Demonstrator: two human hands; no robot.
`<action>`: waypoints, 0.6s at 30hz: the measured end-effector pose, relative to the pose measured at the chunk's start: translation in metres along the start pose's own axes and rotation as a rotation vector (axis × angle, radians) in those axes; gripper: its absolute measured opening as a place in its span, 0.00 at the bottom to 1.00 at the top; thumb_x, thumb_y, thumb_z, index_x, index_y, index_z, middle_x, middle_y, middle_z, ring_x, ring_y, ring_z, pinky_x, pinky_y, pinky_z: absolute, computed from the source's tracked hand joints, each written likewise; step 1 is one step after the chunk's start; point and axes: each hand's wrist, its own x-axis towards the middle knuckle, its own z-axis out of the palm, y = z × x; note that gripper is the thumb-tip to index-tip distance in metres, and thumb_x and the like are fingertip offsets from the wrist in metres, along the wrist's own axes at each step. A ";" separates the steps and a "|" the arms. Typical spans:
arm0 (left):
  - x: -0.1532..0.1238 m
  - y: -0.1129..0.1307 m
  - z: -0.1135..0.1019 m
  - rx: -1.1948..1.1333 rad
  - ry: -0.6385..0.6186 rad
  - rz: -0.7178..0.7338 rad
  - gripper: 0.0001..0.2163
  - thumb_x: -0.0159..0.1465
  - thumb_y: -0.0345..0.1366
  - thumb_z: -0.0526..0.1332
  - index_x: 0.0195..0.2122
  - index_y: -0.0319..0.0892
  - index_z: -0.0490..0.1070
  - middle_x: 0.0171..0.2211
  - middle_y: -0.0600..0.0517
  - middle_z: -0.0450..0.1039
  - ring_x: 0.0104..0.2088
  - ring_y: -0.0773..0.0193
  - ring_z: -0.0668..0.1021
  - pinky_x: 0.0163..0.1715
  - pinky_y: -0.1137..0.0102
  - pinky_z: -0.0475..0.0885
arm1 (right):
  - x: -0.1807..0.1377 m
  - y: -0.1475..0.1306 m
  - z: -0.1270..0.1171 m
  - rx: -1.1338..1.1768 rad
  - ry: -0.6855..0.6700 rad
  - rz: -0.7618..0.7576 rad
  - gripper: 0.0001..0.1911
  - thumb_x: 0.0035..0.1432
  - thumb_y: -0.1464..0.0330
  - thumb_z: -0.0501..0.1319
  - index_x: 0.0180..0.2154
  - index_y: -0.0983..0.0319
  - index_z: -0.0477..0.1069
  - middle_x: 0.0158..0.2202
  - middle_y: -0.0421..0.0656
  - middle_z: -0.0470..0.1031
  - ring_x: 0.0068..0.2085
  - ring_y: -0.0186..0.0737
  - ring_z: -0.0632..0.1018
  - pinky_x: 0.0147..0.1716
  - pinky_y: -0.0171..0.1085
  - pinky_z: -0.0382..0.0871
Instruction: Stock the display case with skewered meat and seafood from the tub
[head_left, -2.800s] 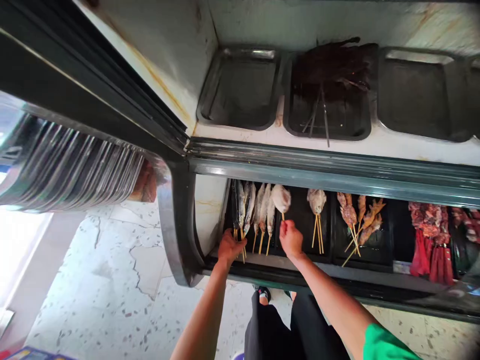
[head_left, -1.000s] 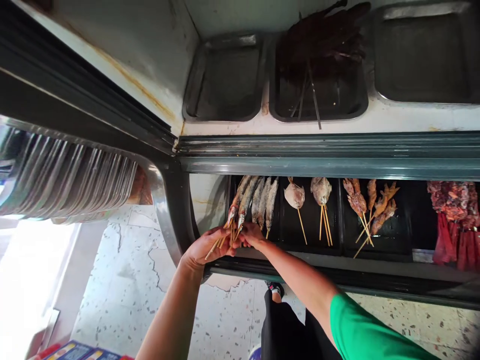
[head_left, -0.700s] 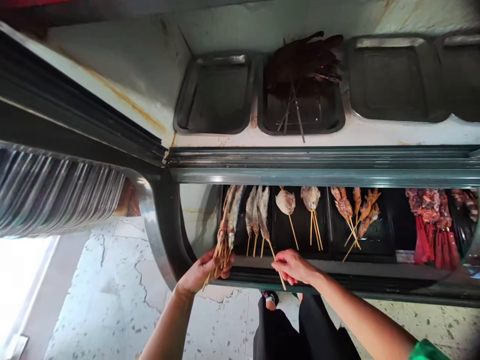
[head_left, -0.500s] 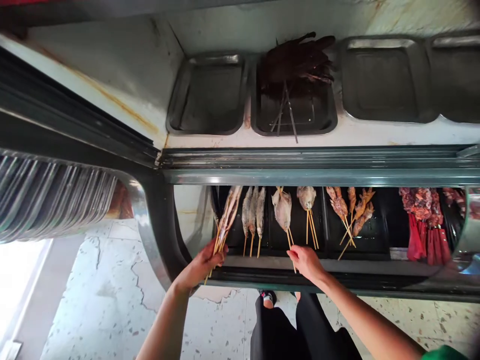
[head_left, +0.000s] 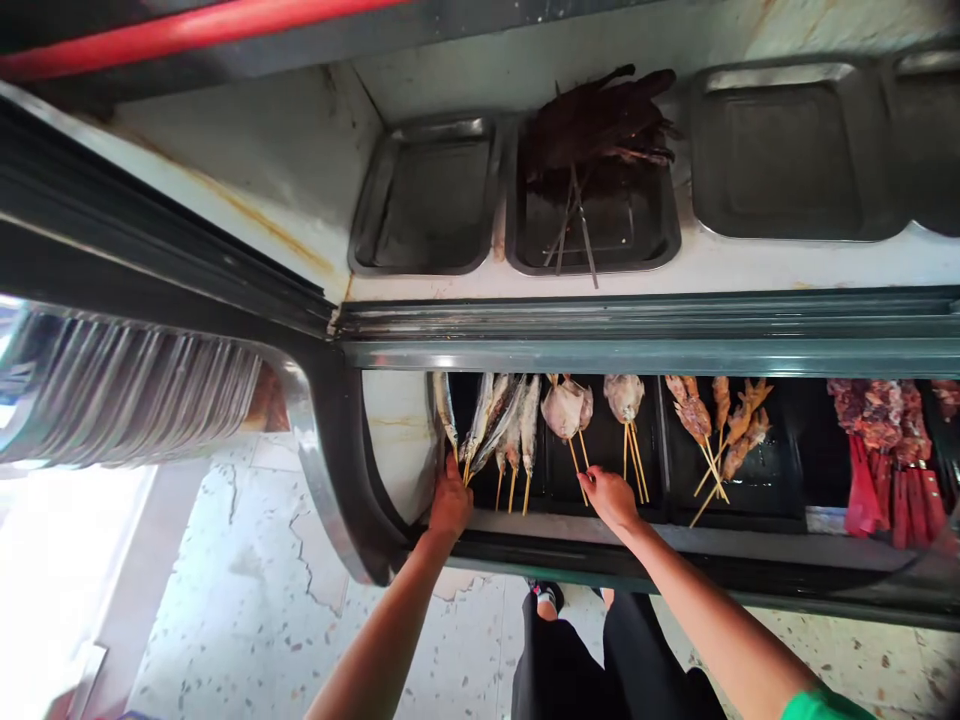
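I look down into an open display case. My left hand (head_left: 450,500) is closed round the stick ends of several long fish skewers (head_left: 487,420) that rest in the leftmost black tray (head_left: 465,490). My right hand (head_left: 611,497) pinches the sticks of the pale flat fish skewers (head_left: 566,410) lying in the tray beside it. Another flat skewer (head_left: 625,398) lies just right of my right hand.
Brown skewers (head_left: 720,420) and red meat skewers (head_left: 885,450) fill trays further right. On top of the case sit metal pans (head_left: 431,200), one holding dark skewers (head_left: 600,120). The case's rail (head_left: 645,340) runs above the trays. Speckled floor (head_left: 247,580) lies at the left.
My left hand has carried the long fish skewers from outside the case back into the leftmost tray. My right hand set a flat fish skewer down next to the others.
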 end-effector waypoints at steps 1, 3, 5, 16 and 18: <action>-0.003 0.003 0.000 0.045 -0.033 -0.033 0.32 0.64 0.29 0.51 0.68 0.24 0.44 0.54 0.27 0.69 0.54 0.43 0.75 0.52 0.56 0.71 | -0.002 0.002 -0.001 -0.008 -0.005 -0.013 0.17 0.69 0.61 0.52 0.44 0.63 0.75 0.39 0.49 0.82 0.42 0.46 0.82 0.36 0.35 0.67; -0.008 0.010 0.002 0.119 -0.075 -0.065 0.31 0.65 0.32 0.52 0.68 0.26 0.47 0.50 0.30 0.72 0.51 0.43 0.76 0.49 0.55 0.73 | -0.004 0.004 -0.002 -0.015 -0.025 -0.028 0.16 0.69 0.62 0.52 0.42 0.63 0.76 0.38 0.49 0.82 0.42 0.45 0.82 0.36 0.35 0.66; -0.013 0.014 0.004 0.182 -0.066 -0.056 0.32 0.65 0.38 0.55 0.67 0.27 0.49 0.52 0.29 0.70 0.52 0.41 0.75 0.47 0.55 0.73 | -0.005 0.007 -0.004 -0.007 -0.021 -0.003 0.16 0.69 0.62 0.51 0.42 0.62 0.75 0.38 0.48 0.82 0.41 0.45 0.82 0.35 0.35 0.66; 0.009 0.018 0.000 0.284 -0.075 -0.029 0.28 0.71 0.38 0.42 0.63 0.16 0.54 0.39 0.27 0.77 0.41 0.42 0.81 0.39 0.56 0.75 | 0.000 0.015 0.000 0.018 -0.034 0.080 0.19 0.67 0.58 0.55 0.49 0.64 0.72 0.42 0.51 0.81 0.46 0.46 0.81 0.41 0.35 0.68; 0.011 0.021 -0.003 0.298 -0.062 -0.033 0.32 0.71 0.44 0.43 0.65 0.16 0.49 0.41 0.25 0.76 0.43 0.40 0.80 0.40 0.54 0.75 | 0.001 0.015 0.004 0.009 -0.050 0.075 0.20 0.66 0.56 0.55 0.48 0.64 0.73 0.42 0.51 0.81 0.46 0.46 0.80 0.41 0.36 0.69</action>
